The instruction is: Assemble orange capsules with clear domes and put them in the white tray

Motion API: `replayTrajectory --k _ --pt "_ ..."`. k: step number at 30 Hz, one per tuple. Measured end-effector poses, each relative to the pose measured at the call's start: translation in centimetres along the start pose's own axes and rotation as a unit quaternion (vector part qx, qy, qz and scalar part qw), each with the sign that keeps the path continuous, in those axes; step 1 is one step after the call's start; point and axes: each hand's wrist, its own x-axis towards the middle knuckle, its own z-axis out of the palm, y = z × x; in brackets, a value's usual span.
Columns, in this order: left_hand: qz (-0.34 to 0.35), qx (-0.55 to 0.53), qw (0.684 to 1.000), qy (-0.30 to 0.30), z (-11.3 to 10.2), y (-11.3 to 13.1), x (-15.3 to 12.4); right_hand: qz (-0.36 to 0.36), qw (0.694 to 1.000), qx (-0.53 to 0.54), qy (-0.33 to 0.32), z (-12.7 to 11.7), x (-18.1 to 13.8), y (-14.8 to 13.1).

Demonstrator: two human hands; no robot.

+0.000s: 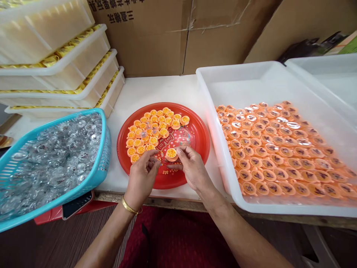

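My right hand (193, 166) pinches a small orange toy cup (171, 153) between thumb and fingers, above the near part of a red tray (199, 139). Round yellow candies fill this cup. Just to the left, my left hand (142, 176) has thumb and fingers drawn together; whatever lies between them is too small to make out. Several more filled orange cups (153, 140) stand in a cluster on the tray's left and far side. A few clear lids appear to lie over cups in the cluster's middle. Loose candies (169, 172) are scattered on the tray near my fingers.
At left, a blue basket (103, 149) holds many clear plastic lids (64, 149). Behind it rise stacked white bins (80, 63) with yellow pieces. A white bin (220, 149) on the right contains rows of lidded orange cups (270, 149). Cardboard boxes (156, 41) stand behind.
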Motion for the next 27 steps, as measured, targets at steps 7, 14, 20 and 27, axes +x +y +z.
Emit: replayTrajectory --k 7,14,20,27 --pt "0.135 0.215 0.964 -0.075 -0.4 0.5 0.3 -0.024 1.0 -0.008 -0.005 -0.1 0.0 0.2" --pt "0.009 0.05 0.999 -0.008 -0.6 -0.6 -0.4 -0.022 1.0 0.013 0.002 -0.1 0.2 0.4" --pt "-0.123 -0.285 0.946 -0.091 -1.1 1.1 1.2 -0.009 0.999 0.022 -0.039 -0.3 0.2 0.2" --pt "-0.13 -0.317 0.934 -0.105 -0.7 1.6 2.5 -0.015 0.998 0.004 -0.066 -0.3 0.2 0.1"
